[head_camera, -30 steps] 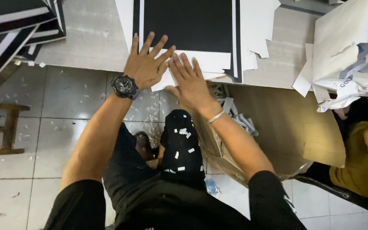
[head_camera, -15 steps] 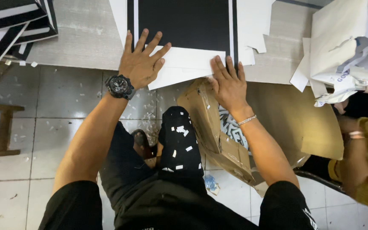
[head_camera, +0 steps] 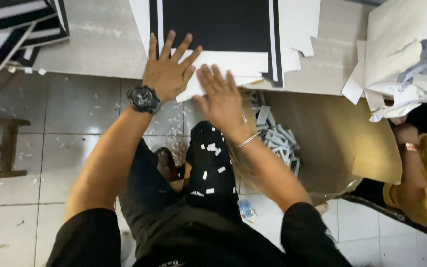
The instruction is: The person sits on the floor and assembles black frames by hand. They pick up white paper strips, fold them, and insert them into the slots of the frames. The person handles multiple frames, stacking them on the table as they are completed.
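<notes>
My left hand (head_camera: 168, 70), with a black watch (head_camera: 144, 99) on its wrist, lies flat with fingers spread on the near edge of a stack of white and black sheets (head_camera: 223, 29) on the grey table (head_camera: 100, 44). Beside it, my right hand (head_camera: 219, 96), a thin bracelet on the wrist, hovers open at the stack's near white edge, blurred by motion. It holds nothing. Below the table edge stands an open brown cardboard box (head_camera: 342, 138) with several white paper strips (head_camera: 277, 136) inside. White scraps cling to my black trousers (head_camera: 211, 173).
More black and white sheets (head_camera: 16, 29) are piled at the table's left end. Crumpled white paper and card (head_camera: 401, 64) sits at the right. Another person in yellow (head_camera: 426, 173) is at the right edge. A wooden stool (head_camera: 1, 148) stands on the tiled floor at left.
My right hand has left the cardboard box's edge and swung back left to the sheet stack beside my left hand. The left hand stayed flat on the sheets.
</notes>
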